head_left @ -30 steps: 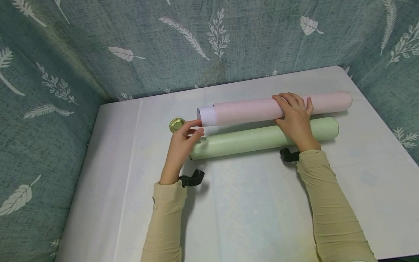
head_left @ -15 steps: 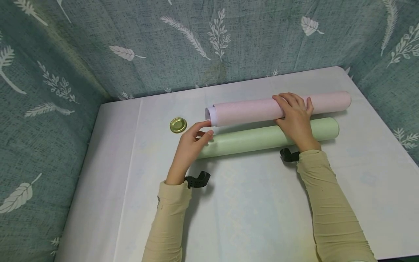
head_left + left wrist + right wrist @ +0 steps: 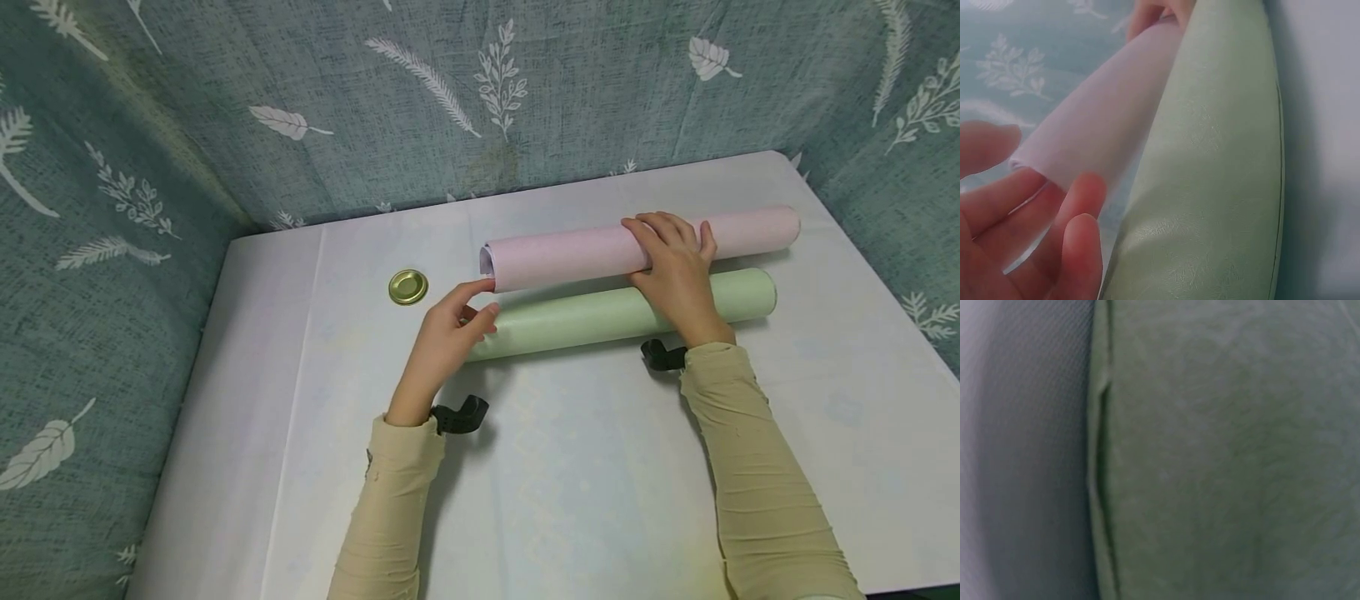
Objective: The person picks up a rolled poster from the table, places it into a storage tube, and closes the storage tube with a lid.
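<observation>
A pink roll of sheet material [image 3: 562, 258], pale on its inner side, lies slantwise toward the back of the table. My right hand [image 3: 678, 279] grips it from above, right of its middle. At its left end, the fingertips of my left hand [image 3: 446, 337] touch the rim, with the fingers loosely extended in the left wrist view. In front, nearly parallel, rests a light green roll [image 3: 570, 323] with a creased, leathery surface; my left hand hides its left end. That green roll [image 3: 1229, 456] and its lengthwise edge fill most of the right wrist view.
A gold-coloured round lid [image 3: 408, 287] lies left of the rolls. The white-covered table [image 3: 247, 375] meets grey-green leaf-patterned curtains [image 3: 337, 100] at the back and sides. A black wrist camera [image 3: 461, 415] sits at my left wrist.
The pale inner layer sticking out of the pink roll's left end has slid right, nearly flush with the rim. My left hand has moved right with it; my right hand has stayed in place.
</observation>
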The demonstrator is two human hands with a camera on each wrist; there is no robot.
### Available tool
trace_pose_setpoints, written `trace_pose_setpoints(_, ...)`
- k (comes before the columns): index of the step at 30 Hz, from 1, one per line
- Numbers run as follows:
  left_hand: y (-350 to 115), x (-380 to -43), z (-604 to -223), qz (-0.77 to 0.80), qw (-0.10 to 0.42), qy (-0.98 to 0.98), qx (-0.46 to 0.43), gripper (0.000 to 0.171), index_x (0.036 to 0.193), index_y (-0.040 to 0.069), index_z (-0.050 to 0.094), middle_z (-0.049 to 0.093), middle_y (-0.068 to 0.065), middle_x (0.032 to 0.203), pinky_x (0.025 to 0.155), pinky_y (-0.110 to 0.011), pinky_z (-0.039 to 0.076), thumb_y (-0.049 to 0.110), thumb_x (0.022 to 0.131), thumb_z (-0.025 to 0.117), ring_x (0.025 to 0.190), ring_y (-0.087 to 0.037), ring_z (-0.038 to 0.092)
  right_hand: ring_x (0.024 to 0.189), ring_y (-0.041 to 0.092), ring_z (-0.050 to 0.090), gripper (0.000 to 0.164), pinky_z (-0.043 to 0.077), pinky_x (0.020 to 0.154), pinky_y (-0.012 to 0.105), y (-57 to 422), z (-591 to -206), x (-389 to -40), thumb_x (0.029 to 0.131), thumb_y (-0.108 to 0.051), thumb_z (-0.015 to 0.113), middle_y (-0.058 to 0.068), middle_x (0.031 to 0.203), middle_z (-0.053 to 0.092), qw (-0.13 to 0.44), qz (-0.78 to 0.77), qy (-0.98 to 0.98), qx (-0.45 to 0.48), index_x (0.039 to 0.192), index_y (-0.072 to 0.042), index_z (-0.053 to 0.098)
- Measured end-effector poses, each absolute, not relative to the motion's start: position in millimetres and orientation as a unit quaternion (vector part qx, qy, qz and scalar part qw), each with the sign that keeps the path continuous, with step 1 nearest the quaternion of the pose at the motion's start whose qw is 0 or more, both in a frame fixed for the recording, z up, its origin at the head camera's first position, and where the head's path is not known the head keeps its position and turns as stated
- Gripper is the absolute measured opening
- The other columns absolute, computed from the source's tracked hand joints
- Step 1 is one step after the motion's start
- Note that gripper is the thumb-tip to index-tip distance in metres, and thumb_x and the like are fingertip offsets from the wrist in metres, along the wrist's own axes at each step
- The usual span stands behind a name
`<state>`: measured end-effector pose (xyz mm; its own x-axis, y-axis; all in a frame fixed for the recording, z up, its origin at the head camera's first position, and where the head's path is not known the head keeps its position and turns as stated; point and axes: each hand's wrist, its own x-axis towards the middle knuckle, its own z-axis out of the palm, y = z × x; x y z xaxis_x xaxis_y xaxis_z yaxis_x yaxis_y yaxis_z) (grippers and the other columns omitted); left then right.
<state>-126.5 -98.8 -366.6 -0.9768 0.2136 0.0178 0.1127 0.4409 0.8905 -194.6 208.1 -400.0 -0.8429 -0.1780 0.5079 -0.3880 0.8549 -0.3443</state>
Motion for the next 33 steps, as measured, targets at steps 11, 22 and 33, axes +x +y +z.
trace_pose_setpoints(11,-96.3,-126.1,-367.2,0.518,0.072,0.847,0.092,0.042,0.125,0.033,0.047,0.062,-0.003,0.076,0.063,-0.032,0.047,0.043,0.085,0.056,0.069,-0.018,0.058,0.123,0.023,0.031,0.064,-0.002,0.101,0.053,207.9,-400.2,-194.1,0.067,-0.007,0.076,0.002,0.126,0.047,0.24,0.223,-0.931,0.161,0.124,-0.021,0.052)
trace_pose_setpoints(22,-92.0,-115.8,-343.8,0.513,0.102,0.845,0.111,0.045,0.131,0.021,0.041,0.065,-0.009,0.081,0.07,-0.032,0.048,0.032,0.089,0.054,0.076,-0.023,0.06,0.123,0.023,0.032,0.063,0.0,0.101,0.054,206.8,-397.7,-194.6,0.067,-0.009,0.077,0.003,0.126,0.048,0.243,0.222,-0.93,0.162,0.124,-0.021,0.052)
trace_pose_setpoints(33,-96.2,-125.5,-364.6,0.504,0.098,0.851,0.11,0.049,0.13,0.033,0.041,0.065,0.001,0.081,0.067,-0.031,0.048,0.05,0.085,0.051,0.071,-0.016,0.06,0.124,0.023,0.031,0.064,-0.001,0.102,0.053,206.4,-398.9,-194.4,0.066,-0.01,0.078,0.003,0.127,0.047,0.237,0.224,-0.932,0.159,0.124,-0.02,0.052)
